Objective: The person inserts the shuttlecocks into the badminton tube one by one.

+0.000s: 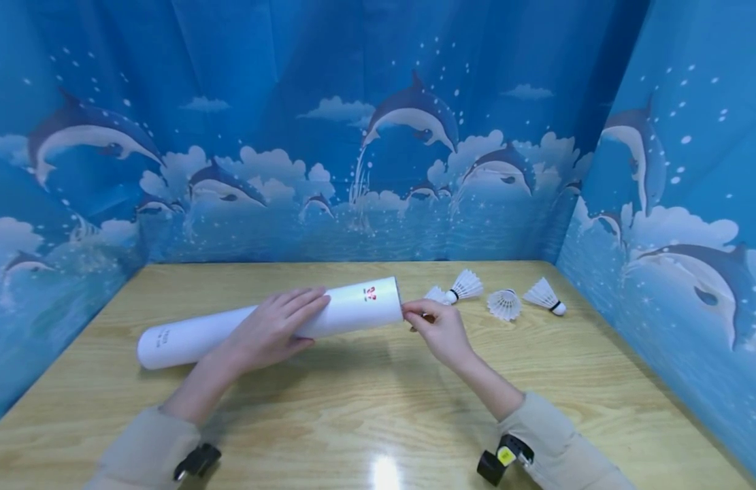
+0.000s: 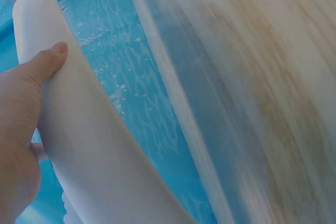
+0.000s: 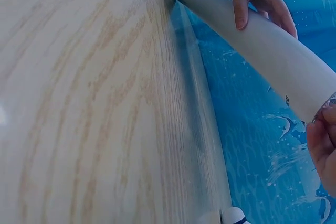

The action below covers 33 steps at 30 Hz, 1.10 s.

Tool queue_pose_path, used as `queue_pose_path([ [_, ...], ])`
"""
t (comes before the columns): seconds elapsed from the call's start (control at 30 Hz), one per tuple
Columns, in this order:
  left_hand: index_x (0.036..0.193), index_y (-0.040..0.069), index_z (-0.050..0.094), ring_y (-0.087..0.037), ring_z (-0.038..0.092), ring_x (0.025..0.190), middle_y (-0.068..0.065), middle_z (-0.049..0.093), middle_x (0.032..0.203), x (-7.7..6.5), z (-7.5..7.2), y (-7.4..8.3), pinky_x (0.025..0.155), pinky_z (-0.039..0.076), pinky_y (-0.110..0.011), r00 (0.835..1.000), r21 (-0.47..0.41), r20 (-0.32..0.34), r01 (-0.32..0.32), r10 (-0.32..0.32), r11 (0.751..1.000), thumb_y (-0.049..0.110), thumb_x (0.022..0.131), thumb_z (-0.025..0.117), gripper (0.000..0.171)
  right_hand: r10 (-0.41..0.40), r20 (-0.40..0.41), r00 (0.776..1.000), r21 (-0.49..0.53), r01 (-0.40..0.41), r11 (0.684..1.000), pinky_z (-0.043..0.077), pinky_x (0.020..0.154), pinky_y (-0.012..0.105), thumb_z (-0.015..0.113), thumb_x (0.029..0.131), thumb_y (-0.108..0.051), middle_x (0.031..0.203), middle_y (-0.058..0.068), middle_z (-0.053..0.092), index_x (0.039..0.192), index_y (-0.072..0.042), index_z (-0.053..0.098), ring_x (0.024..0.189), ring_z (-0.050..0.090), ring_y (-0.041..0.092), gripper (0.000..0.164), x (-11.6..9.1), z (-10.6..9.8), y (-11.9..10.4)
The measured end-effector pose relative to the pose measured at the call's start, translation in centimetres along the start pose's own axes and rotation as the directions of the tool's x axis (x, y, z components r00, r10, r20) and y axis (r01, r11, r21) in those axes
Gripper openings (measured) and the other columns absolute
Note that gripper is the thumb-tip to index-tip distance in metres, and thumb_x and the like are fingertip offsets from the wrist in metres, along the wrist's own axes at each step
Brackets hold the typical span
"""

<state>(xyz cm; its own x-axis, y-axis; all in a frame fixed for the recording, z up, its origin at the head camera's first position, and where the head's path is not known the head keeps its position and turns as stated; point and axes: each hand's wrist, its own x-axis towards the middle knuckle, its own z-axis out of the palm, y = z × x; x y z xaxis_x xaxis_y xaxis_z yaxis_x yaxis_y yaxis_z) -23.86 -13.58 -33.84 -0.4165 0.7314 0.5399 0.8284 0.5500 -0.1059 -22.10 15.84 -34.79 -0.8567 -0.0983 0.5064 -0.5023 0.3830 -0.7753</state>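
A long white shuttlecock tube [image 1: 359,306] slants over the table, its right end raised and marked with a red logo. My left hand [image 1: 270,327] grips it around the middle from above, thumb on the near side. At the tube's right end, my right hand [image 1: 441,333] has thumb and fingers bent together against the rim. The right wrist view shows these fingers [image 3: 321,142] at the edge of the opening; whatever lies between them is hidden. Just beyond that hand lie white feather shuttlecocks [image 1: 466,284], one partly covered by it.
Farther right on the wooden table [image 1: 353,422] are another shuttlecock [image 1: 504,305] with its feathers facing me and one lying on its side [image 1: 544,297]. A blue curtain [image 1: 304,224] printed with dolphins stands along the back and both sides.
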Motion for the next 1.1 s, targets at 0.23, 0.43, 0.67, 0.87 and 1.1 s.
queue_pose_path([
  [0.23,0.136,0.007,0.045,-0.032,0.049,0.118,-0.014,0.049,0.135,0.0,0.0,0.0,0.09,0.047,-0.051,1.0,-0.008,0.001,-0.002,0.002,1.0,0.024,0.064,0.086,0.085,0.115,0.013,0.993,0.031,-0.116,0.993,0.056,0.062,0.036,0.064,0.084,0.002,0.087,0.016,0.067,0.095,0.005,0.068,0.066,0.059,0.007,0.013,-0.1,-0.5,-0.3],
  [0.43,0.136,0.007,0.045,-0.032,0.049,0.118,-0.013,0.048,0.135,-0.1,0.3,-0.1,0.09,0.047,-0.051,1.0,-0.009,0.007,0.001,-0.001,1.0,0.024,0.064,0.086,0.085,0.143,0.012,0.99,0.005,-0.143,0.99,0.055,0.062,0.032,0.064,0.086,-0.005,0.085,0.013,0.066,0.099,0.004,0.068,0.066,0.057,0.008,0.016,0.0,-1.8,0.5],
  [0.67,0.137,0.007,0.044,-0.032,0.049,0.118,-0.014,0.049,0.134,0.0,0.3,-0.3,0.089,0.047,-0.051,1.0,0.003,0.015,-0.006,0.006,1.0,0.025,0.064,0.085,0.085,0.206,0.015,0.979,-0.014,-0.205,0.979,0.055,0.064,0.032,0.064,0.087,-0.008,0.084,0.012,0.066,0.101,0.007,0.065,0.069,0.057,0.015,0.021,0.4,-4.4,1.7],
  [0.87,0.136,0.006,0.045,-0.032,0.05,0.117,-0.014,0.049,0.134,0.1,0.3,-0.4,0.089,0.047,-0.051,1.0,0.013,0.019,-0.011,0.01,1.0,0.024,0.064,0.085,0.084,0.29,-0.014,0.957,-0.033,-0.29,0.956,0.054,0.064,0.026,0.061,0.089,-0.009,0.088,0.013,0.065,0.107,0.01,0.062,0.073,0.057,0.007,0.026,1.4,-6.4,3.2],
  [1.1,0.136,0.006,0.045,-0.032,0.05,0.117,-0.014,0.049,0.134,0.1,0.6,-0.4,0.09,0.047,-0.051,1.0,0.004,0.023,-0.015,0.015,1.0,0.024,0.064,0.085,0.084,0.335,0.008,0.942,-0.151,-0.33,0.932,0.053,0.068,0.029,0.059,0.091,-0.01,0.103,0.02,0.065,0.112,0.009,0.06,0.089,0.06,0.022,0.029,2.5,-7.5,5.2],
])
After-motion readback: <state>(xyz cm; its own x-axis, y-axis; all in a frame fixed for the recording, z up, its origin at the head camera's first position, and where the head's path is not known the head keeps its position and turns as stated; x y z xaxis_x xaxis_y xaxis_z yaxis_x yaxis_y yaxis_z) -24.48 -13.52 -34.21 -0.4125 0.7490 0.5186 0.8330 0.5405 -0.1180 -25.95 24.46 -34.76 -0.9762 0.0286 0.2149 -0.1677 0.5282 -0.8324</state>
